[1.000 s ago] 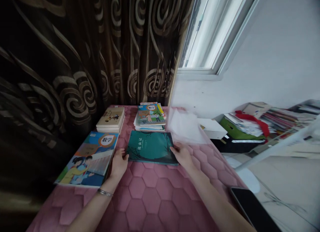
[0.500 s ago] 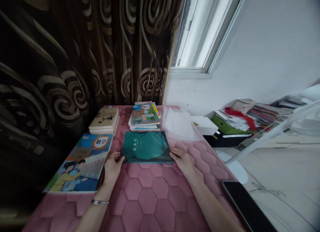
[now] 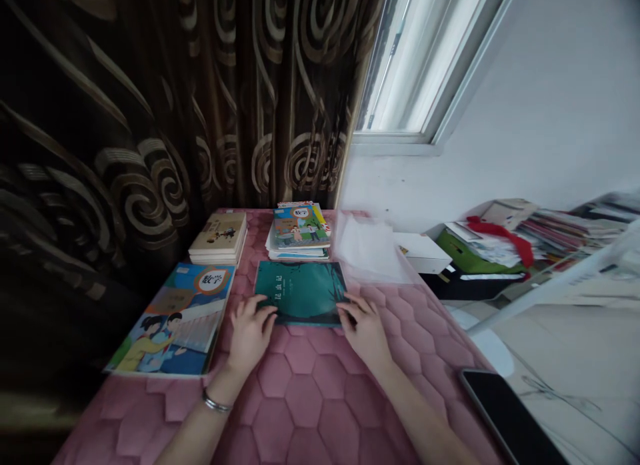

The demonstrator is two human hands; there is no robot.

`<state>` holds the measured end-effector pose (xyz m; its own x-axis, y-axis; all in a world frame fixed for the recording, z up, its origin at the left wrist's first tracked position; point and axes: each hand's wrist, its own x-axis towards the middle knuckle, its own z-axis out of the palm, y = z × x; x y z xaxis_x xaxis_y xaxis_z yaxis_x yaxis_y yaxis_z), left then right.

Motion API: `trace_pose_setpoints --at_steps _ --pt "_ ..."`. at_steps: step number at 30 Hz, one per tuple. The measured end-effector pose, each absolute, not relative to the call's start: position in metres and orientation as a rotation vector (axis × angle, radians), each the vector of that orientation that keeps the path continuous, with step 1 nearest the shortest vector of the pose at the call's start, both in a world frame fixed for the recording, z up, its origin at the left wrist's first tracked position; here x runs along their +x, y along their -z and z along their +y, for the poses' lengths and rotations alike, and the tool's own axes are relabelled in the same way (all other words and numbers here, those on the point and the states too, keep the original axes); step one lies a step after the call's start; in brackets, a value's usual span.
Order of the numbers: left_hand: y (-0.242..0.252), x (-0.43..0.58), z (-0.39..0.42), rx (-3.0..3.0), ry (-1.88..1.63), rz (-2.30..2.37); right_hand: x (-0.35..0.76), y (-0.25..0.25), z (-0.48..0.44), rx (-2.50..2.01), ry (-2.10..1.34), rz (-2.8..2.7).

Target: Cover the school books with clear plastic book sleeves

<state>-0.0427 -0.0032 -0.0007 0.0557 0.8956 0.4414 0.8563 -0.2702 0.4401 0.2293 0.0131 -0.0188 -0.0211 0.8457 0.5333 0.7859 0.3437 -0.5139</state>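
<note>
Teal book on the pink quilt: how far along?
Looks done: the math textbook lies flat at left, with the paperback stack and textbook stack further back. In hand: the teal book, left hand and right hand at its lower corners. Left: the translucent plastic sleeve, untouched.

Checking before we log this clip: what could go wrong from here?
Two risks, I'd guess. The right hand is at the corner of the green book, and the clear plastic sleeve lies just beyond it, so moving the book might snag the sleeve. The black phone lies beyond the pink mat's edge, where the right forearm could perhaps bump it.
</note>
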Motion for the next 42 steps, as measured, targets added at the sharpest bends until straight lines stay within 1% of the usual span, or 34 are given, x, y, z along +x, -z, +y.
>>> trace_pose_setpoints --at_steps 3,5,10,15,24,31,42 --pt "-0.001 -0.023 -0.006 2.425 -0.784 1.641 0.203 0.008 0.001 -1.377 -0.111 -2.015" --pt "-0.001 -0.013 -0.004 2.466 -0.738 1.606 0.188 0.006 -0.002 -1.383 -0.148 -2.105" --pt "-0.002 -0.003 0.003 2.468 -0.743 1.654 0.169 0.007 0.001 -1.443 -0.135 -2.133" --pt "-0.002 -0.009 0.005 2.452 -0.786 1.661 0.173 0.011 0.006 -1.417 -0.103 -2.128" --pt "-0.001 -0.066 0.0 2.418 -0.757 1.936 0.24 0.031 0.011 -1.399 -0.088 -1.998" --pt "0.01 -0.079 -0.005 2.356 -0.69 2.04 0.268 0.041 0.012 -1.332 -0.212 -1.894" --pt "0.002 -0.079 -0.003 2.146 -0.72 2.053 0.279 0.059 0.018 -1.312 -0.349 -1.875"
